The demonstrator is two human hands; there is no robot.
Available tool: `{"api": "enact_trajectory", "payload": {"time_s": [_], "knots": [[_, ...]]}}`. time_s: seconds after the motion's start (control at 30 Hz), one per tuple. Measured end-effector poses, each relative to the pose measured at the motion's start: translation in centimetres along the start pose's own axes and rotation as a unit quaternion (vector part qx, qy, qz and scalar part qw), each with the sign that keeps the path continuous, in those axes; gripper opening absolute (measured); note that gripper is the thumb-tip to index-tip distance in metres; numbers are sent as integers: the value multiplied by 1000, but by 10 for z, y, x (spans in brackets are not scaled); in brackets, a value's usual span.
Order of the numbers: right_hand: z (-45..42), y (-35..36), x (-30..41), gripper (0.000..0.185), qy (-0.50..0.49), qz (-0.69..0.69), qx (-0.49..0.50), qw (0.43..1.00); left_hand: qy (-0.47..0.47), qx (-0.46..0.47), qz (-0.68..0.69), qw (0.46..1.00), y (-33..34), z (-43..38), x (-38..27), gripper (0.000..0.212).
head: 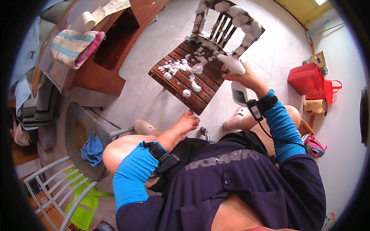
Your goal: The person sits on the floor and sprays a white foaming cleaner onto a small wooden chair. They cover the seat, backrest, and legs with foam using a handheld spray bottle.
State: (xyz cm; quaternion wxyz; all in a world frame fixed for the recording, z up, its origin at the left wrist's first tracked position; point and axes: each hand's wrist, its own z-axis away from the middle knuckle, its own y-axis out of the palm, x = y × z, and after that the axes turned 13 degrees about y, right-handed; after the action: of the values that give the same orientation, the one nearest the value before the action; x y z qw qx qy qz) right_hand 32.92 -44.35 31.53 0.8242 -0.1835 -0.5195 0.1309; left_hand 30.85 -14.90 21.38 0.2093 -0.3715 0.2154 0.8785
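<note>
In front of me stands a dark wooden chair (204, 91) with a slatted seat. White foam (196, 68) lies in patches and blobs over the seat, and thick clumps of foam (241, 20) coat the backrest frame and cling to its spindles. My right hand (251, 77) grips a white spray bottle (231, 64) at the right side of the seat, its nozzle towards the foam and the chair back. Part of the bottle's body shows below the hand. Empty, with fingers loosely apart, my left hand (186, 125) hovers by the seat's near corner.
At left, a reddish-brown wooden table (101, 82) bears a folded striped towel (73, 46) and a white roll (87, 20). A metal-framed chair (86, 121) holding a blue cloth (93, 148) stands beside my left knee. Red bags (306, 78) sit along the right wall.
</note>
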Motion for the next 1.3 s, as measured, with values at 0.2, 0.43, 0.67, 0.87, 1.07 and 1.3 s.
{"api": "enact_trajectory", "payload": {"time_s": [0.2, 0.43, 0.67, 0.87, 1.07, 1.3], "knots": [[15, -51, -34, 44, -31, -75, -52, 995, 33, 16, 55, 998, -1, -15, -3, 35], [-25, -52, -129, 49, 34, -282, -263, 922, 65, -34, 131, 989, 1, -26, 7, 26], [-87, -27, -237, 39, 64, -338, -340, 875, 80, -85, 149, 982, 6, -29, 18, 26], [-117, -19, -253, 45, 62, -304, -397, 864, 49, -88, 138, 985, 2, -21, 8, 29], [-113, -4, -247, 51, 43, -307, -414, 856, 25, -69, 120, 990, -6, -20, 9, 29], [-122, -14, -245, 48, -41, -316, -390, 864, 17, -60, 106, 992, -5, -23, 8, 29]]}}
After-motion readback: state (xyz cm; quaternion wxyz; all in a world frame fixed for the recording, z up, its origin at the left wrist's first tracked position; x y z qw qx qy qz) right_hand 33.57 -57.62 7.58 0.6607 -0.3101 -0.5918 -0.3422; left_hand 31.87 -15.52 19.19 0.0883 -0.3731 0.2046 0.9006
